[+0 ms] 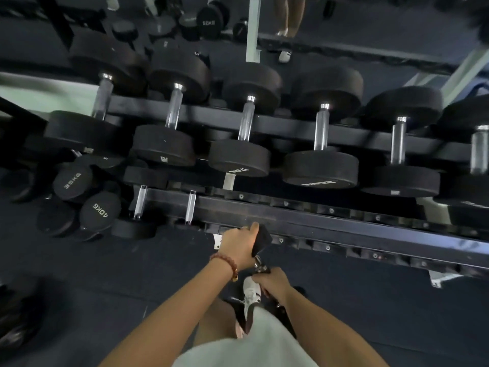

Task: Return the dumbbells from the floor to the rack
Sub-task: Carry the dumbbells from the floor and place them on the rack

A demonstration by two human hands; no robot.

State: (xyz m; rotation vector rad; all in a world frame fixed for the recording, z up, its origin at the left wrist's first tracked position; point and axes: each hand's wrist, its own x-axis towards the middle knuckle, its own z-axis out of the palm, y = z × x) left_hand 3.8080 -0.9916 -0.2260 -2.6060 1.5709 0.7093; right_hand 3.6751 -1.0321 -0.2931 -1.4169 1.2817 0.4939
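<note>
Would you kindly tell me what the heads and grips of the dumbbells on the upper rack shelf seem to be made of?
Heads: probably a rubber or urethane coating, matte black; they show no glare and carry pale printed lettering. Grips: apparently chromed or polished steel; they are silvery with bright highlights.

Rack (375, 139) ahead, floor pile (99, 211) left
A dumbbell row (239, 157) lies on the upper shelf (288, 125), two dumbbells (190, 206) at the lower shelf's (344, 217) left end, a held dumbbell (261, 241) just before it.
</note>
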